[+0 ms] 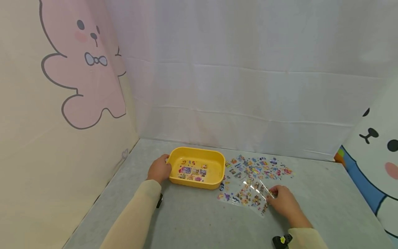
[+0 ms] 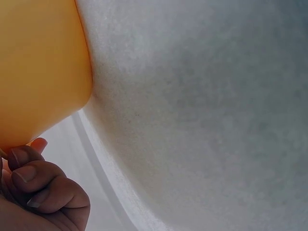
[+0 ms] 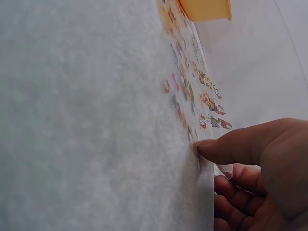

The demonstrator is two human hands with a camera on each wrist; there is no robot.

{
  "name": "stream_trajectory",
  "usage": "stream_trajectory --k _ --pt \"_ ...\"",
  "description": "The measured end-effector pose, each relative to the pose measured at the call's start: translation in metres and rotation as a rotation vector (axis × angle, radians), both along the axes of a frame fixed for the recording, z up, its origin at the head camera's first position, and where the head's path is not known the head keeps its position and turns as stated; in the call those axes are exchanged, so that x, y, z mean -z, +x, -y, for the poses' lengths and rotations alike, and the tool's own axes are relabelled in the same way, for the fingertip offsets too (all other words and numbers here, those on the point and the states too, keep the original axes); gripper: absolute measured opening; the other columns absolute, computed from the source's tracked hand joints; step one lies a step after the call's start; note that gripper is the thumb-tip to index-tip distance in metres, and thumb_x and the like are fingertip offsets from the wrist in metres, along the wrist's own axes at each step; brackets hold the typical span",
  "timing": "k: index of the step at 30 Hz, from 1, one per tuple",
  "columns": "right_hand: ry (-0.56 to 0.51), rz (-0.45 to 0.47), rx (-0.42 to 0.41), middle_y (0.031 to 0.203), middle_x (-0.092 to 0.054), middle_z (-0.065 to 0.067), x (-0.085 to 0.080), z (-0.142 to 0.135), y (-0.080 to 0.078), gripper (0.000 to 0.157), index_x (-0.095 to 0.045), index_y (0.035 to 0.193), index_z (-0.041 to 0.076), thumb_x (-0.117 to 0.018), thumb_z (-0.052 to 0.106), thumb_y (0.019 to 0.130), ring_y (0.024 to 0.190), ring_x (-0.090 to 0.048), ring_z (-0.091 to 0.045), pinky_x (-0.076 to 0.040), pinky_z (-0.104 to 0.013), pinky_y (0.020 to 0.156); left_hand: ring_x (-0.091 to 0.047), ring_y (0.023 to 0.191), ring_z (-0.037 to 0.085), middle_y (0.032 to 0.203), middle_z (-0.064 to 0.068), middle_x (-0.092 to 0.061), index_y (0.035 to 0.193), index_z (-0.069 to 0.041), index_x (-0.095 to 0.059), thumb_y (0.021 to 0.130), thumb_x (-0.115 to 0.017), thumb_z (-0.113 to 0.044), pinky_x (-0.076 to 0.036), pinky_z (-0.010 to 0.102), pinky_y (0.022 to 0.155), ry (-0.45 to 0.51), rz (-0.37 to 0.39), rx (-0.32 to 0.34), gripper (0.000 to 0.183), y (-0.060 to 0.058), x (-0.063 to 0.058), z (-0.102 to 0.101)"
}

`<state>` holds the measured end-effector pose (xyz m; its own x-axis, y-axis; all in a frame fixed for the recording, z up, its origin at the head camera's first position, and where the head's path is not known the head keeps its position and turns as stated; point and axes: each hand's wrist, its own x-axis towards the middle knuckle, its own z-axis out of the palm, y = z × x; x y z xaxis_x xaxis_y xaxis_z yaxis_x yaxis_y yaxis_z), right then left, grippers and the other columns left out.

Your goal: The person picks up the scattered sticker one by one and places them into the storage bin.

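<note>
Grey felt-like tabletop (image 1: 199,221). White creased sheet (image 1: 248,76) at 12 o'clock; pink bear panel (image 1: 84,65) at 9; white bear panel (image 1: 376,155) at 3.

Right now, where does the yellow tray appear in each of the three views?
Head: the yellow tray sits at lower centre; the left hand grips its left end.
Left wrist: it fills the upper left corner.
Right wrist: only a corner shows at the top edge.
Shared landmark: the grey table.

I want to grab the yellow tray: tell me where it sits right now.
In the head view the yellow tray sits left of centre on the grey table, gripped at its left end by the left hand, with the sticker sheets just to its right.
</note>
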<state>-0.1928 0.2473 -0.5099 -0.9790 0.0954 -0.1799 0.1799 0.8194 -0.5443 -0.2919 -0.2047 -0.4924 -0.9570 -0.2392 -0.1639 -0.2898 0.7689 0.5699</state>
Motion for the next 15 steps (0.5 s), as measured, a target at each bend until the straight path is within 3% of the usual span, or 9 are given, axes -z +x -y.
stream_trajectory --k 15 --pt "-0.019 0.014 0.007 0.088 -0.058 -0.011 0.0039 -0.0007 -0.0032 0.026 -0.060 0.097 -0.004 -0.076 0.009 0.082 0.079 -0.054 -0.025 -0.047 -0.042 0.070 -0.058 0.119 0.036 0.143 0.021 -0.058 0.152 -0.006 -0.048 0.103 -0.052 -0.016 -0.044 0.057 0.108 0.004 0.001 -0.006 0.050 0.0003 0.0014 -0.0003"
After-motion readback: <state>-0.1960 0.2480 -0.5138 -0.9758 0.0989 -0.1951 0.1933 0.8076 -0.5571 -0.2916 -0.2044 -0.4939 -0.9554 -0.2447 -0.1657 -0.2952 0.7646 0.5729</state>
